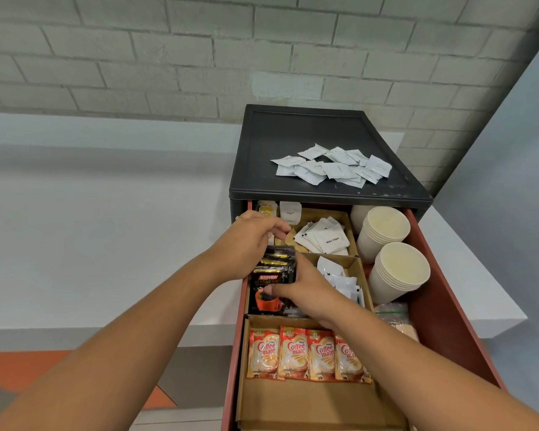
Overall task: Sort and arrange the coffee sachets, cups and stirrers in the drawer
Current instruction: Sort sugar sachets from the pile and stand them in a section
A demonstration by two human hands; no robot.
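Observation:
An open red drawer (442, 306) holds cardboard compartments. Both hands hold a stack of black Kopiko coffee sachets (273, 275) upright in the middle left compartment: my left hand (252, 241) grips the stack from the far side and top, my right hand (302, 290) pinches its front with the thumb. Orange Coffee mate sachets (305, 354) stand in a row in the near compartment. White sugar sachets (322, 239) fill a far compartment, and more white sachets (343, 283) sit right of my right hand. Two stacks of paper cups (399, 272) lie along the drawer's right side. A bag of wooden stirrers (395, 318) lies below them.
The black cabinet top (293, 135) carries a loose pile of white sachets (333, 164). Yellow sachets (266, 208) and a sugar label card (290, 211) stand at the drawer's far end. A white ledge runs behind the cabinet, under a brick wall.

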